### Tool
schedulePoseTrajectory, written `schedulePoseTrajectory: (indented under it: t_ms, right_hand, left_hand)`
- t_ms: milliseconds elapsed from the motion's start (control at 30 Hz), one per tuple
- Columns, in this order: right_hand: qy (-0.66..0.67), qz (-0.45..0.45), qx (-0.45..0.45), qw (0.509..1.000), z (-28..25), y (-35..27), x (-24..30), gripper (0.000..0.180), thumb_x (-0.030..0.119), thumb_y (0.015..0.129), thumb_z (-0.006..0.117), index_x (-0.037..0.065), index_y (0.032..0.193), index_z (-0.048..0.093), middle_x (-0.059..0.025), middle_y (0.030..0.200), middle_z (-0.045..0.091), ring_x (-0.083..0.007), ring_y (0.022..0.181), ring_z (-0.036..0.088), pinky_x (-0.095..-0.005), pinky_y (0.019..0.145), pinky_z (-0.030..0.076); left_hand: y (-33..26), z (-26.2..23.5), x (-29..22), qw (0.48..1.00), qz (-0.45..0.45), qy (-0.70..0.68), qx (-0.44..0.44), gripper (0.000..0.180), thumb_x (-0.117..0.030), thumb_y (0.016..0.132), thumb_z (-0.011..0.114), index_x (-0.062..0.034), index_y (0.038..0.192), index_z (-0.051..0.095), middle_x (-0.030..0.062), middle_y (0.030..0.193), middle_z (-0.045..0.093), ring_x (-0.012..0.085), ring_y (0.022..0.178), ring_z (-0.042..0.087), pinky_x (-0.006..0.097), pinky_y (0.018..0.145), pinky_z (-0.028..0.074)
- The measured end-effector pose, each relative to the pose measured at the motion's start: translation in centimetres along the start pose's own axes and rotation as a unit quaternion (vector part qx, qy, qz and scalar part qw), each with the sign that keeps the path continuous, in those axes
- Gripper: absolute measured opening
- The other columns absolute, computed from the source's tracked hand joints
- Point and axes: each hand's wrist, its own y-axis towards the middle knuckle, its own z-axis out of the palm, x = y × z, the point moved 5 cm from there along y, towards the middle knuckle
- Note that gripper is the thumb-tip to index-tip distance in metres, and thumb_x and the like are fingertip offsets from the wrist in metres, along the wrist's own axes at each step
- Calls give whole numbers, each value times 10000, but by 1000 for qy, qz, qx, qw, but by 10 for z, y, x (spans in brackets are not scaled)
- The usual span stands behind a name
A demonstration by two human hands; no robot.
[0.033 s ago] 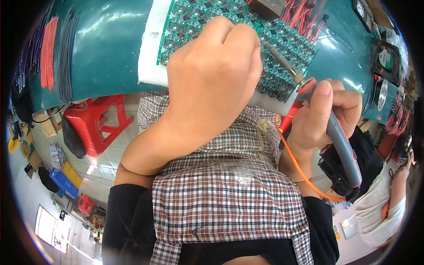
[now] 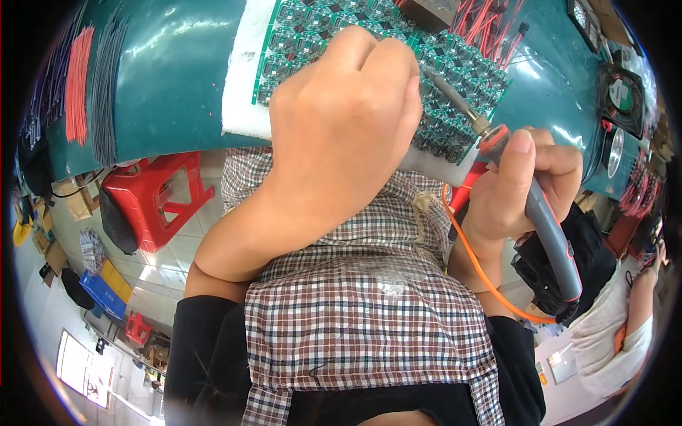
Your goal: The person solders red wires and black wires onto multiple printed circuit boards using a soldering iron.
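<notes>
The 2 hands over the work: the right hand (image 2: 526,177) grips a soldering iron (image 2: 555,238), its tip pointing toward the left hand (image 2: 341,121), which is curled; its fingertips are hidden, so whether they pinch anything cannot be told. Beneath lies a panel of green circuit boards (image 2: 440,124) on a white foam slab (image 2: 243,89). On the teal tabletop (image 2: 177,78), left: red wires (image 2: 79,89) and grey wires (image 2: 105,99).
</notes>
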Motion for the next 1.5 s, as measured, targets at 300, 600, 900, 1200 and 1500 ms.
schedulePoseTrajectory:
  t_ms: [300,600,900,1200,1500]
  right_hand:
    - [-11,-10,11,1000,-8,1,5,279,-59,889,650,67,837,407,-5,613,488,-49,523,393,-219,520,334]
    - [-6,-9,-4,1000,-3,0,1,269,-58,888,653,61,839,416,-12,617,503,-51,526,407,-214,522,337]
    - [-7,1,-5,1000,-4,0,1,278,-39,889,663,67,834,412,-10,620,505,-54,522,409,-222,516,338]
    - [-4,-3,-42,999,-4,10,7,260,-14,904,629,67,796,406,-23,599,484,-66,525,404,-226,506,347]
    - [0,-11,-38,999,3,16,1,284,-45,894,658,64,819,407,-9,597,490,-47,524,392,-213,518,326]
  left_hand:
    - [0,-4,-3,1000,-4,-20,-5,86,-29,811,743,-73,872,701,25,794,619,99,551,569,242,512,444]
    - [2,1,-3,1000,-2,-6,7,88,-33,809,749,-72,872,701,23,789,615,104,554,575,247,516,454]
    - [2,5,-3,1000,7,-16,4,98,-24,812,747,-69,883,697,26,803,625,116,586,604,251,526,466]
    - [15,-16,-19,1000,22,10,-7,90,-34,821,734,-79,884,688,9,797,617,104,533,563,245,498,422]
    - [17,4,-2,999,3,3,-48,110,-44,780,764,-91,849,693,-2,775,615,87,496,512,256,481,409]
